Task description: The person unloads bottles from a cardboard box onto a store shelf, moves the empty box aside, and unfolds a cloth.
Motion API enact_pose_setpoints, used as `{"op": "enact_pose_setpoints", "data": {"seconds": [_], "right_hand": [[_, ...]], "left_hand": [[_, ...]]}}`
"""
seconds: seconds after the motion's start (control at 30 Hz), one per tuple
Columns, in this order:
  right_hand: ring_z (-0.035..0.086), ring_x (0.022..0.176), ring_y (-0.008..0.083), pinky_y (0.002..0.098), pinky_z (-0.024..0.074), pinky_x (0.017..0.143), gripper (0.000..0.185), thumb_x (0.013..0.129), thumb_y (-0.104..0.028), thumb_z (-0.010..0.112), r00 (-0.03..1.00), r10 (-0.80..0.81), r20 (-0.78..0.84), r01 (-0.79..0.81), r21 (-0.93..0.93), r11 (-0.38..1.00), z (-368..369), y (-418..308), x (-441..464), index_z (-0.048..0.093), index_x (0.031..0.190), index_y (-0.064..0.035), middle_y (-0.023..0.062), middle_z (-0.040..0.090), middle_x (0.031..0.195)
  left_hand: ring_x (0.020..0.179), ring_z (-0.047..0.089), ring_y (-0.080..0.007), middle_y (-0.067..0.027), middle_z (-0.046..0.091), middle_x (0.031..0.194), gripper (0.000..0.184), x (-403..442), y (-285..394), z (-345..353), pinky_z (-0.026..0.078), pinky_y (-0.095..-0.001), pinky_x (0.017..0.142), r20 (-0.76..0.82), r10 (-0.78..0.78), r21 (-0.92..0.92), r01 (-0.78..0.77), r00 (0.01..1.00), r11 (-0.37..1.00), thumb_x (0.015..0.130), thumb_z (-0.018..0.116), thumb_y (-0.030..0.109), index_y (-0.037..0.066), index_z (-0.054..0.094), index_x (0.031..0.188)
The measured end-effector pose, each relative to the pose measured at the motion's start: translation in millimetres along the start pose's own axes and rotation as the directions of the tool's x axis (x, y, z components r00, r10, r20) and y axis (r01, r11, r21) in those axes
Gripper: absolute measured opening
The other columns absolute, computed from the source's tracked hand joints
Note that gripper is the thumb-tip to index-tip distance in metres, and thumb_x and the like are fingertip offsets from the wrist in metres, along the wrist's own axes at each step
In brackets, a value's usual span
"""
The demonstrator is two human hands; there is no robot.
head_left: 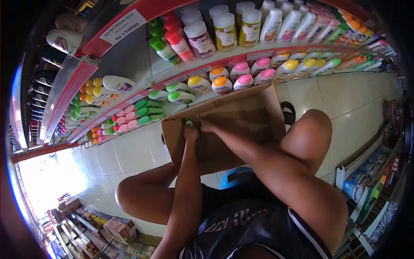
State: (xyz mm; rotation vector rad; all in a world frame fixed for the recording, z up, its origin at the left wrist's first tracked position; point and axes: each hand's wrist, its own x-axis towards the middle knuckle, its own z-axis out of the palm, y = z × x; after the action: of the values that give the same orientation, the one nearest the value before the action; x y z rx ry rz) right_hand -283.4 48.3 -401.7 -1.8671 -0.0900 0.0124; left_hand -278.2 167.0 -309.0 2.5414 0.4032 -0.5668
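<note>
An open cardboard box [233, 152] stands between my legs, and both my hands reach into its left end. My left hand [190, 131] is closed around a small green and whitish item [187, 122], mostly hidden by the fingers and shadow; its kind is unclear. Just to the right, my right hand [207, 126] is low inside the box near its far wall. Its fingers are in shadow, so whether they hold anything does not show.
Beyond the box, shelves hold capped lotion bottles [222, 85] and pump-less tubs such as yellow bottles [225, 34]. Green-capped bottles [148, 112] lie at the left. A blue stool [235, 176] is beneath me. Packaged goods [366, 172] stand on the right; tiled floor [297, 86] surrounds the box.
</note>
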Motion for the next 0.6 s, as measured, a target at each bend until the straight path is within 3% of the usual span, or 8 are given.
{"op": "enact_pose_setpoints", "data": {"seconds": [0.07,0.13,0.3,0.4,0.43,0.5,0.53,0.6], "right_hand": [[0.071,0.095,0.0386,0.0471,0.0538,0.087,0.035,0.079,-0.024,0.069,0.841,0.414,0.347,-0.380,-0.165,0.910,-4.6,-13.6,0.8,0.073,0.102,0.0022,0.0265,0.073,0.098],[0.071,0.095,0.0377,0.0467,0.0539,0.087,0.037,0.079,-0.025,0.070,0.872,0.311,0.377,-0.336,0.000,0.942,21.6,20.4,-6.0,0.073,0.105,0.0019,0.0260,0.073,0.099],[0.066,0.109,0.0270,0.0406,0.0501,0.096,0.039,0.082,-0.016,0.070,0.845,0.272,0.461,-0.394,0.190,0.899,-22.3,-5.0,-10.8,0.070,0.119,-0.0011,0.0185,0.072,0.122],[0.068,0.101,0.0271,0.0409,0.0515,0.092,0.037,0.081,-0.020,0.072,0.570,0.436,0.697,-0.148,-0.436,0.888,-57.9,-23.1,-0.6,0.072,0.113,-0.0020,0.0133,0.075,0.113],[0.069,0.095,0.0259,0.0418,0.0526,0.087,0.034,0.080,-0.022,0.074,0.610,0.381,0.695,-0.022,-0.466,0.885,-60.9,-8.2,-5.8,0.073,0.108,-0.0034,0.0115,0.075,0.107],[0.070,0.084,0.0265,0.0413,0.0555,0.079,0.026,0.075,-0.020,0.077,0.314,0.564,0.764,-0.036,-0.584,0.811,-17.7,39.4,20.8,0.075,0.095,-0.0038,0.0134,0.075,0.099],[0.071,0.079,0.0268,0.0411,0.0570,0.075,0.023,0.073,-0.020,0.079,0.150,0.630,0.762,-0.008,-0.636,0.772,6.8,72.8,32.2,0.076,0.089,-0.0039,0.0144,0.075,0.095],[0.071,0.073,0.0253,0.0400,0.0571,0.068,0.013,0.075,-0.014,0.074,0.241,0.724,0.646,0.041,-0.752,0.657,-102.8,-152.3,55.0,0.075,0.082,-0.0040,0.0128,0.075,0.085]], "left_hand": [[0.116,0.064,-0.0438,-0.0273,0.068,0.119,0.045,0.8,-23.3,22.0,0.051,-0.0494,0.097,-0.098,0.049,-0.062,-0.055,0.994,0.997,0.094,0.064,0.033,0.004,0.061,0.128],[0.115,0.064,-0.0451,-0.0282,0.068,0.119,0.048,-2.3,-25.4,28.8,0.051,-0.0495,0.096,-0.207,0.085,-0.124,-0.112,0.975,0.986,0.093,0.065,0.035,0.003,0.061,0.129],[0.113,0.066,-0.0341,-0.0201,0.066,0.130,0.065,6.3,-44.6,54.0,0.050,-0.0456,0.098,0.132,-0.065,-0.436,0.117,0.989,0.892,0.091,0.070,0.036,0.000,0.053,0.142],[0.118,0.064,-0.0314,-0.0199,0.064,0.133,0.071,-15.5,-35.4,54.2,0.050,-0.0438,0.099,0.522,-0.042,-0.352,0.260,0.852,0.899,0.089,0.074,0.032,0.000,0.048,0.146],[0.118,0.064,-0.0314,-0.0199,0.064,0.133,0.071,-19.2,-32.9,61.6,0.050,-0.0438,0.099,0.513,-0.037,-0.367,0.259,0.857,0.894,0.089,0.074,0.032,0.000,0.048,0.146],[0.124,0.063,-0.0357,-0.0247,0.067,0.128,0.073,-30.2,-25.6,71.9,0.050,-0.0484,0.100,0.154,0.287,-0.307,-0.230,0.946,0.923,0.081,0.079,0.037,0.002,0.051,0.140],[0.124,0.063,-0.0357,-0.0247,0.067,0.128,0.073,-51.7,-14.2,56.9,0.050,-0.0484,0.100,0.159,0.272,-0.310,-0.214,0.949,0.926,0.081,0.079,0.037,0.002,0.051,0.140],[0.124,0.063,-0.0380,-0.0251,0.067,0.128,0.072,-62.2,38.2,-3.8,0.050,-0.0490,0.099,0.179,0.247,-0.391,-0.162,0.952,0.906,0.080,0.080,0.030,0.002,0.049,0.139]]}}
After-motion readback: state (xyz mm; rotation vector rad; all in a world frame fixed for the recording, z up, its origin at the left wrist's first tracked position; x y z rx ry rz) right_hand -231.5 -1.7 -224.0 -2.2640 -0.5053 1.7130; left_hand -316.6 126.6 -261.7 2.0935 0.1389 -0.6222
